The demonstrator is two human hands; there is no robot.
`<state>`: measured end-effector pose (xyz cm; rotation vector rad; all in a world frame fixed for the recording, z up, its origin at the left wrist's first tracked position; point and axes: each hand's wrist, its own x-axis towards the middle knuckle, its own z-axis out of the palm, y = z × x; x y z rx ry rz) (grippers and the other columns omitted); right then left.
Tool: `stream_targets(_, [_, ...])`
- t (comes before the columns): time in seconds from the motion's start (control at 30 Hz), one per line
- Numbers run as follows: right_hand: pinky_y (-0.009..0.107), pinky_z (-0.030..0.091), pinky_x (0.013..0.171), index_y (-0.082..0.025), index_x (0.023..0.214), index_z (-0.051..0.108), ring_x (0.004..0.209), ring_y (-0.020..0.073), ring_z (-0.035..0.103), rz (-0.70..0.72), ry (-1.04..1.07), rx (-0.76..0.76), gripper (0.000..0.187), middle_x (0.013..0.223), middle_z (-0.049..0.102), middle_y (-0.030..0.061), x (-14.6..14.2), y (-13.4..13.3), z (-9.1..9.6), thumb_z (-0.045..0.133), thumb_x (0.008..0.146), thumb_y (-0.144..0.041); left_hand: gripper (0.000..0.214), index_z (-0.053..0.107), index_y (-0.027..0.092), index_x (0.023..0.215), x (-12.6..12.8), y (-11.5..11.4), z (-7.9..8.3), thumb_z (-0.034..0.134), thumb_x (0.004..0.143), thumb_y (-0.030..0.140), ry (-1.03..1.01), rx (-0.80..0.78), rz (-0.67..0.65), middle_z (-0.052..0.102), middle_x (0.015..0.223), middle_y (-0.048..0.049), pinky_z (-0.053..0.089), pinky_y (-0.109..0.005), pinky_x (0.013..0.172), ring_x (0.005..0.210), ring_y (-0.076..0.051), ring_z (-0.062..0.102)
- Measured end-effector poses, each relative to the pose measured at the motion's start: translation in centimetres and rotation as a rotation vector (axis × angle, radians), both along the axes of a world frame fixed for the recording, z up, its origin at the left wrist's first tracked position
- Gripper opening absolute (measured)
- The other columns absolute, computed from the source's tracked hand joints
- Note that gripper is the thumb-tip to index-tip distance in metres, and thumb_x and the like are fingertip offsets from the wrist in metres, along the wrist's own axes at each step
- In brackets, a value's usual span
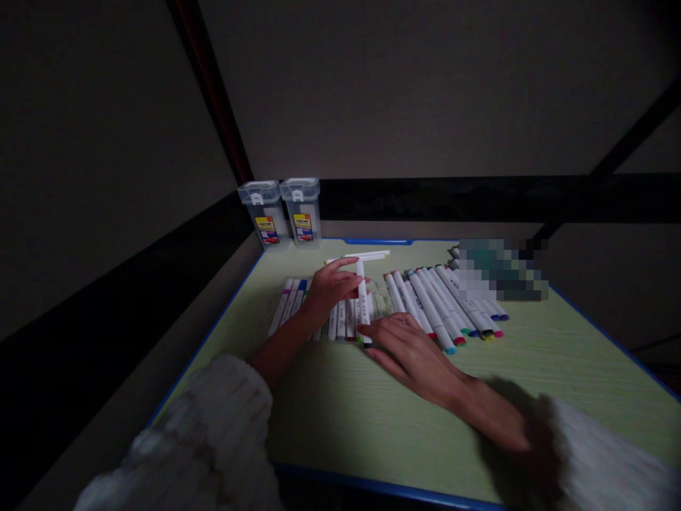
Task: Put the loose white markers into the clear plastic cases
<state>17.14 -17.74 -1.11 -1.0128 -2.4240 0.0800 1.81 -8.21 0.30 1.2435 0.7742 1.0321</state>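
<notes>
- Where the two hands meet, one white marker point(363, 304) forms the centre of the clock; 12 points to the far edge of the table. Its long axis runs nearly from 12 to 6, with a dark-coloured end point(367, 345) at 6.
- Left hand point(330, 289), at 9 to 10 o'clock: thumb and fingers clamped on the far half of the white marker, which lies at about 3 o'clock from the palm.
- Right hand point(412, 351), at 4 o'clock: fingertips at the near end, the dark-coloured end lying at about 10 o'clock from the palm. Whether these fingers grip or merely touch cannot be told.
- Governing relation: the axis passes between the hands, its 12 o'clock end nearer the left, its 6 o'clock end nearer the right.
- Beneath and toward 9: a row of markers point(341, 323), side by side, partly hidden by the left hand.
- Toward 12: loose white markers point(372, 255), lying roughly crosswise to the held one.
- Toward 3: a wider group of markers point(445, 306), with coloured ends, leaning from 11 to 5; beyond it, a blurred patch point(500, 273), unreadable.
- Toward 10 and 11: two lidded clear containers point(301, 213), upright, side by side.
- Underlying all: a pale green table point(330, 419) with a blue rim point(379, 242).
</notes>
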Motion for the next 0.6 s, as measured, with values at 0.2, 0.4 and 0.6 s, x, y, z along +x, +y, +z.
stream_targets(0.2, [0.035,0.037,0.080,-0.016,0.104,0.053,0.083,0.0173,0.056,0.011,-0.027,0.035,0.023,0.087,0.062,0.0050,-0.1,0.0,-0.1,0.039,0.088,-0.025,0.054,0.052,0.014,0.103,0.1,0.1,-0.1,0.071,0.055,0.028,0.052,-0.010,-0.005,0.067,0.071,-0.0035,0.048,-0.022,0.055,0.059,-0.013,0.062])
stream_targets(0.4, [0.032,0.039,0.075,-0.013,0.094,0.056,0.074,0.0159,0.055,0.006,0.008,0.181,0.020,0.076,0.061,0.0047,0.1,0.0,-0.2,0.039,0.088,-0.021,0.048,0.054,0.013,0.097,0.2,0.4,-0.5,0.071,0.053,0.025,0.017,-0.042,0.061,0.064,0.064,-0.0002,0.049,-0.024,0.058,0.058,-0.012,0.061])
stream_targets(0.6, [0.026,0.037,0.064,-0.015,0.066,0.056,0.060,0.0128,0.048,0.027,-0.002,0.287,0.027,0.059,0.055,0.0014,0.0,-0.2,0.0,0.039,0.088,-0.017,0.044,0.055,0.012,0.095,0.2,0.8,-1.2,0.070,0.054,0.021,0.025,-0.085,0.108,0.063,0.062,0.0004,0.049,-0.024,0.058,0.059,-0.012,0.061])
